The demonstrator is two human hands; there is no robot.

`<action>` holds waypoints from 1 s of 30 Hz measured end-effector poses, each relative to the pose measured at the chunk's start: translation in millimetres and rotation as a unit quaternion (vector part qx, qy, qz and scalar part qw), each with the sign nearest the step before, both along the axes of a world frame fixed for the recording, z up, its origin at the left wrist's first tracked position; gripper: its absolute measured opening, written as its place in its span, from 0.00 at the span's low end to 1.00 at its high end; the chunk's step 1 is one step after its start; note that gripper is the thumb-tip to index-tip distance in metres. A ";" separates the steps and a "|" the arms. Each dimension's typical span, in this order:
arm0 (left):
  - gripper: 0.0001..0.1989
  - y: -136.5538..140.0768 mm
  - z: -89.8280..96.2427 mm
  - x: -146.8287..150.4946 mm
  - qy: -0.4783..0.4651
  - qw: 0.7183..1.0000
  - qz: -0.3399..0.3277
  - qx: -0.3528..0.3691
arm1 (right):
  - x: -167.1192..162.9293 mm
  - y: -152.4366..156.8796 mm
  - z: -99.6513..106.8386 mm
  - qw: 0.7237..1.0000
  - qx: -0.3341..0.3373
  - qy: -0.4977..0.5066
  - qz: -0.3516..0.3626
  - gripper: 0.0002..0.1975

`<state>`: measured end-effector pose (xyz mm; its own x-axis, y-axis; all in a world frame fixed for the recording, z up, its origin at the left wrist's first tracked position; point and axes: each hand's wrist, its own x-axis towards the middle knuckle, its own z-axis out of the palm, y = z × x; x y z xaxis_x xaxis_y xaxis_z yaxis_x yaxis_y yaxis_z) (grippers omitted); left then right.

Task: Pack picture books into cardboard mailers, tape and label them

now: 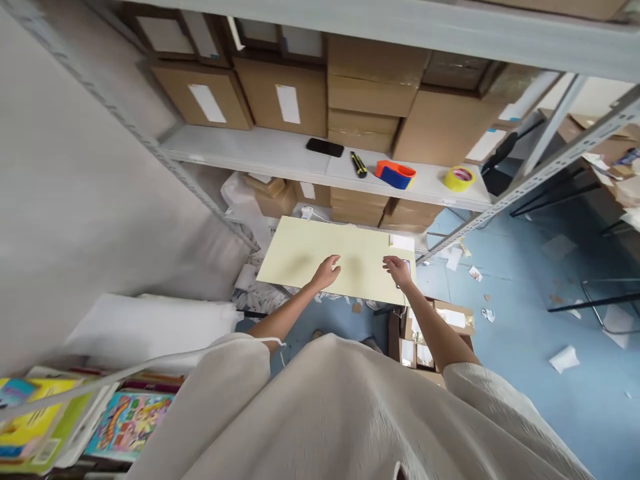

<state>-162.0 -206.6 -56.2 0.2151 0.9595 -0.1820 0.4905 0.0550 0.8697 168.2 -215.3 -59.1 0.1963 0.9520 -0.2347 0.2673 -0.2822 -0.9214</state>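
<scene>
My left hand [327,271] hovers over the pale yellow tabletop [293,250], its fingers curved and apart, holding nothing. Toward the table's right end, my right hand [397,270] is also raised, fingers bent loosely with nothing seen in them. Partly behind my right hand lies a phone [407,267] near the table's edge. A white paper stack [402,242] sits at the far right corner. Shadows of both hands fall on the bare yellow surface between and beside them.
On the shelf [280,148] ahead lie a black phone [325,147], a utility knife [359,165], an orange and blue band [395,175] and yellow tape [459,178]. Cardboard boxes [367,93] fill it behind. Open cartons [425,350] stand right; books [130,423] lie left. Paper scraps [565,359] litter the floor.
</scene>
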 end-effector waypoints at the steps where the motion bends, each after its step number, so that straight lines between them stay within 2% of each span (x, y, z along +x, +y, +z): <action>1: 0.23 -3.5 -0.6 -16.8 0.002 1.000 0.014 -0.002 | -17.8 4.1 -1.4 1.000 -0.004 0.002 0.020 0.25; 9: 0.23 -48.5 1.5 -119.9 0.025 0.987 0.160 0.002 | -139.0 59.6 -9.7 0.982 -0.026 0.002 0.189 0.22; 12: 0.24 -79.1 1.2 -150.1 0.035 0.972 0.232 -0.004 | -190.1 76.3 -13.0 0.964 -0.034 0.005 0.263 0.21; 15: 0.24 -119.8 1.0 -172.0 0.039 0.953 0.300 -0.001 | -241.9 79.3 -17.1 0.937 -0.044 0.013 0.346 0.21; 19: 0.24 -182.7 4.1 -190.8 0.049 0.922 0.384 -0.021 | -309.3 64.4 -22.7 0.894 -0.053 0.015 0.444 0.22; 24: 0.24 -259.3 8.1 -209.7 0.057 0.883 0.464 -0.039 | -385.7 27.5 -23.2 0.839 -0.048 0.025 0.541 0.22; 30: 0.24 -321.7 0.6 -227.0 0.059 0.849 0.524 -0.036 | -451.7 -15.8 -21.7 0.790 -0.037 0.009 0.612 0.19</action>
<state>-388.9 -528.4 -55.5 -0.7730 0.5991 -0.2085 0.2239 0.5652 0.7940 -283.4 -231.1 -80.8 -0.8647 0.4091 -0.2914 0.3688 0.1233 -0.9213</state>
